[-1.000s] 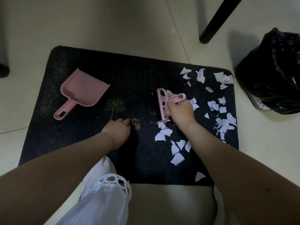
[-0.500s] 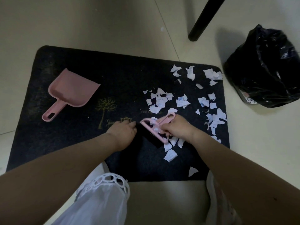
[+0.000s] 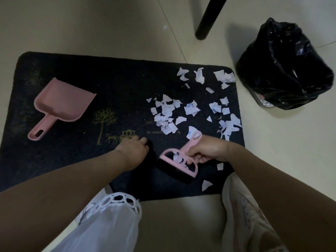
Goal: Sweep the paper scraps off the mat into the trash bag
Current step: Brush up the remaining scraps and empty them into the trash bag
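Dustpan (image 3: 61, 104) lies on the mat's (image 3: 118, 75) left, scraps (image 3: 168, 115) right, bag (image 3: 283, 66) beyond.

You are looking down at a pale tiled floor (image 3: 109, 24) that is carrying a dark mat (image 3: 118, 79). Beyond the mat's far right corner a black trash bag (image 3: 283, 66) is sitting directly on the tiles, and beside the bag, further from you, a black furniture leg (image 3: 209, 17) is standing on them. At the mat's near edge a light shoe (image 3: 243, 211) is resting on the floor
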Action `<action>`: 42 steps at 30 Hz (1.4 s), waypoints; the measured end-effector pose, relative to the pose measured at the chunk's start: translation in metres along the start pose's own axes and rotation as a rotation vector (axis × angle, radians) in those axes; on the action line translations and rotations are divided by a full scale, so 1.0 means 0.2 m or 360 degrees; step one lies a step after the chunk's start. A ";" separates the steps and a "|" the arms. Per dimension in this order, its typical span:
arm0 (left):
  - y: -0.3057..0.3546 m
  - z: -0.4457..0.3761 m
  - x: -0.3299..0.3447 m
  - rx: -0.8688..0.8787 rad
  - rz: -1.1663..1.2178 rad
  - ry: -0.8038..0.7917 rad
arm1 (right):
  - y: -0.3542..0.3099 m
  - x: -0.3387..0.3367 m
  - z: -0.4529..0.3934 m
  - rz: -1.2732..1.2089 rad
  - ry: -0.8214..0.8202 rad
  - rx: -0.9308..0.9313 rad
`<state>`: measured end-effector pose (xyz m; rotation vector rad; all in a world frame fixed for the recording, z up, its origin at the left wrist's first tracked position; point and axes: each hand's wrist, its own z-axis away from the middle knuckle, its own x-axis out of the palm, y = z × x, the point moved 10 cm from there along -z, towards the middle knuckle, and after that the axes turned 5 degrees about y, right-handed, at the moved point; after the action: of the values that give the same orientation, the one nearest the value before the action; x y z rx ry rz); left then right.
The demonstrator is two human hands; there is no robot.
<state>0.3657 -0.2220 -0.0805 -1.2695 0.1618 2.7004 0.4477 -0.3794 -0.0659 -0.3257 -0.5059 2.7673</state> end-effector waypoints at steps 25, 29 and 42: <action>0.13 -0.01 0.00 0.0109 -0.0095 -0.0112 | 0.01 -0.08 0.05 0.0562 -0.0009 -0.0127; 0.14 -0.01 -0.01 0.0130 -0.0123 -0.0129 | 0.01 -0.13 -0.02 0.0762 0.0319 -0.0144; 0.11 -0.02 0.01 0.0134 -0.0121 -0.0150 | -0.40 -0.39 0.09 -0.0114 0.0508 -0.0440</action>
<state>0.3635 -0.2445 -0.0850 -1.0996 0.2095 2.6523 0.5357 -0.3397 -0.0070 -0.7808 -0.7963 2.5075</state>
